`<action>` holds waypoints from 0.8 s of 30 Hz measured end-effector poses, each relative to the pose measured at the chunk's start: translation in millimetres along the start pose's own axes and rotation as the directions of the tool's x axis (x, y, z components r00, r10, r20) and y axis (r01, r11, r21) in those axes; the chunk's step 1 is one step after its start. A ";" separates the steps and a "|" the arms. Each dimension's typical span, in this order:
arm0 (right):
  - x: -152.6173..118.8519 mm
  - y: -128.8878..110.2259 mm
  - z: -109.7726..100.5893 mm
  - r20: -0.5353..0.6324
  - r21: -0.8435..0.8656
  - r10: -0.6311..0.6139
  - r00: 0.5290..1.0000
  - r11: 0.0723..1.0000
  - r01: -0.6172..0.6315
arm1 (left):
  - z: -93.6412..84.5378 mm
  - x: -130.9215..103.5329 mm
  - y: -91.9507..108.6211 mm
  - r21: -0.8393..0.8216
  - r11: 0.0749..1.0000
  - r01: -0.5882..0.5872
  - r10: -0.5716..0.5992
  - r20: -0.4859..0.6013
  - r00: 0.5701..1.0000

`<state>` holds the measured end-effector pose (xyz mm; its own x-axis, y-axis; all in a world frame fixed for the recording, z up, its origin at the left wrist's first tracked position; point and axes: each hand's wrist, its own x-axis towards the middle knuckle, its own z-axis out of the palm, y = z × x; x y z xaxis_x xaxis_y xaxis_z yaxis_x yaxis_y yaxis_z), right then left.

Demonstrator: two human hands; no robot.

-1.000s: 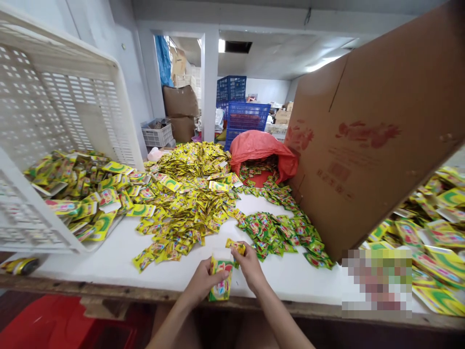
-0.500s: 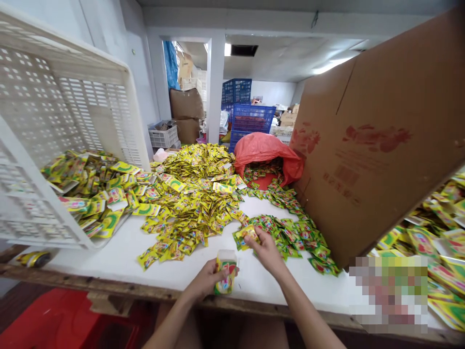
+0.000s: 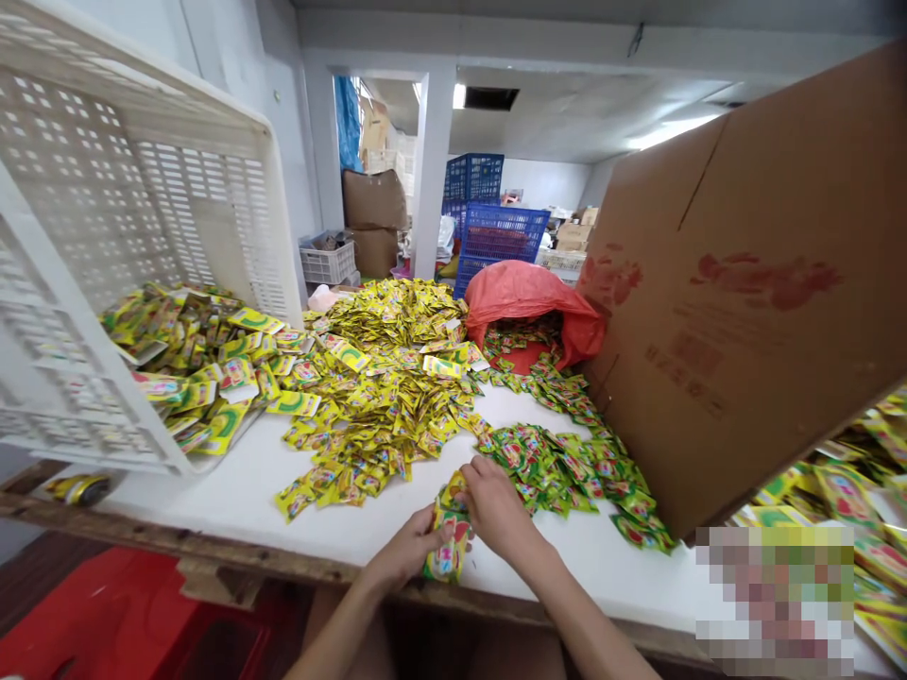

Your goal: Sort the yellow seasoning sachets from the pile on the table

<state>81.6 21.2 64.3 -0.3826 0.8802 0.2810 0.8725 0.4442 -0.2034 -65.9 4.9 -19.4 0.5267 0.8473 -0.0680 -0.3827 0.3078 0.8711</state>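
Near the table's front edge, my left hand is closed round a small printed green-and-yellow box, held upright. Fingers of my right hand pinch a yellow sachet at the box's top end; how far it sits inside I cannot tell, as the fingers cover part of it. Beyond my left hand spreads a heap of yellow sachets. A pile of green sachets lies just past my right hand.
A white plastic crate lies tipped on the left with flat boxes spilling out. A red bag holding green sachets lies open at the back. On the right leans a large cardboard carton. A red stool stands below the table.
My right hand has moved left and toward me from the green pile, bringing the yellow sachet to the box's open top. My left hand keeps its hold. The view has shifted slightly.
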 end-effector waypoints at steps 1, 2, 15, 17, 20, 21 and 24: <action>0.8 -2.3 -1.4 0.010 -0.039 0.000 1.000 0.999 0.000 | 0.1 0.0 -0.3 -0.003 1.000 -0.006 0.006 -0.001 1.000; 1.1 -4.5 -2.6 0.019 -0.069 0.002 1.000 0.998 0.000 | 0.1 0.0 -0.5 -0.005 1.000 -0.014 0.014 -0.001 1.000; -3.4 -9.8 -11.9 0.073 -0.140 -0.023 0.997 0.990 0.033 | 1.5 -1.8 3.3 -0.015 1.000 -0.013 0.013 0.016 1.000; 0.2 -10.4 -13.5 0.098 -0.139 -0.061 0.993 0.987 0.075 | 0.6 -1.2 1.9 -0.030 1.000 -0.001 0.001 0.006 1.000; 4.3 -10.5 -15.6 0.136 -0.142 -0.085 0.987 0.984 0.104 | 0.1 -0.7 0.1 -0.044 0.999 0.015 -0.015 0.006 1.000; 5.1 -10.3 -15.8 0.144 -0.144 -0.086 0.986 0.984 0.107 | 0.3 -0.8 0.1 -0.041 0.999 0.017 -0.017 0.009 1.000; 6.5 -9.4 -12.8 0.132 -0.134 -0.095 0.987 0.985 0.113 | 1.2 -1.7 1.2 -0.018 1.000 0.005 -0.005 0.012 1.000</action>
<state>74.8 20.6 80.0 -0.5003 0.8484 0.1728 0.8568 0.5139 -0.0424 -66.3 3.3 -17.6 0.5374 0.8407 -0.0665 -0.3936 0.3197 0.8619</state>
